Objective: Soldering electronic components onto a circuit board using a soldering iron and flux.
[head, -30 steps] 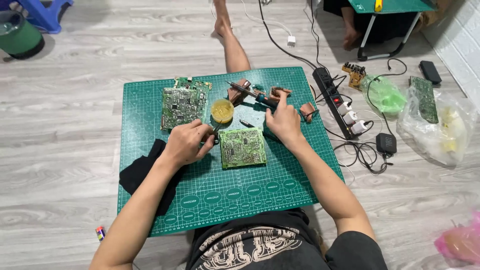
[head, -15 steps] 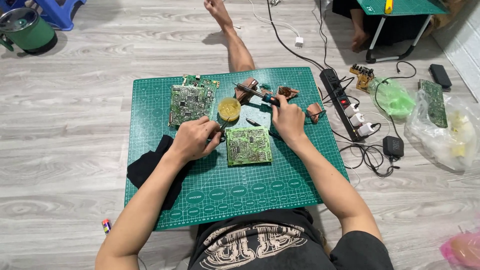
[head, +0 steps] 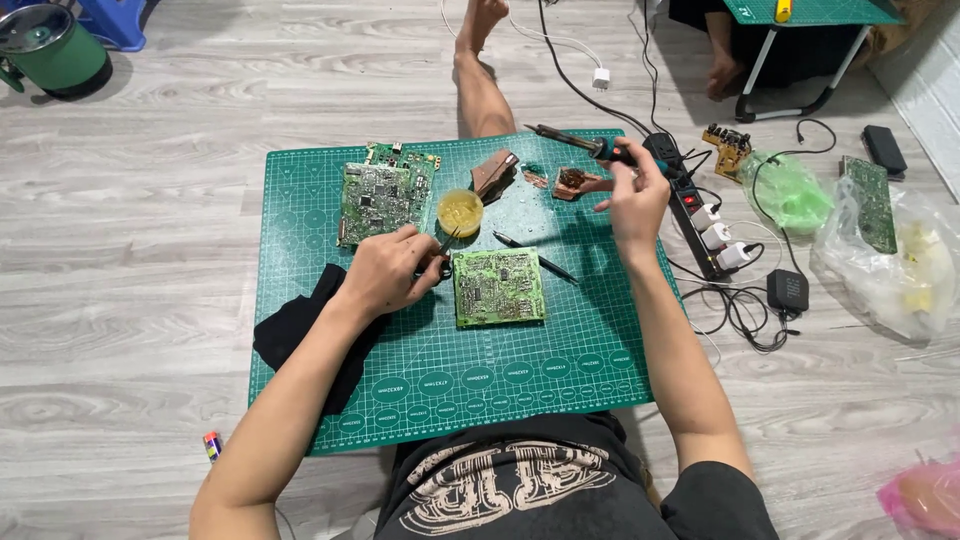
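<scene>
My right hand [head: 632, 195] is raised over the far right part of the green cutting mat [head: 420, 385] and grips a soldering iron [head: 578, 143], tip pointing left. My left hand [head: 390, 272] rests on the mat beside a small green circuit board [head: 498, 286] and holds a thin metal tool whose tip reaches toward a little tub of yellow paste [head: 460, 211]. A larger circuit board [head: 380, 193] lies at the mat's far left. A pair of tweezers [head: 535, 255] lies just beyond the small board.
A black cloth [head: 298, 328] lies under my left forearm. A power strip [head: 697, 210] with plugs and cables runs along the mat's right edge. Brown board pieces [head: 494, 172] sit at the far edge. Plastic bags [head: 900, 270] lie right; a green pot [head: 50, 48] stands far left.
My right hand has lifted the soldering iron away from the small board, up and to the right. My left hand has stayed beside the board.
</scene>
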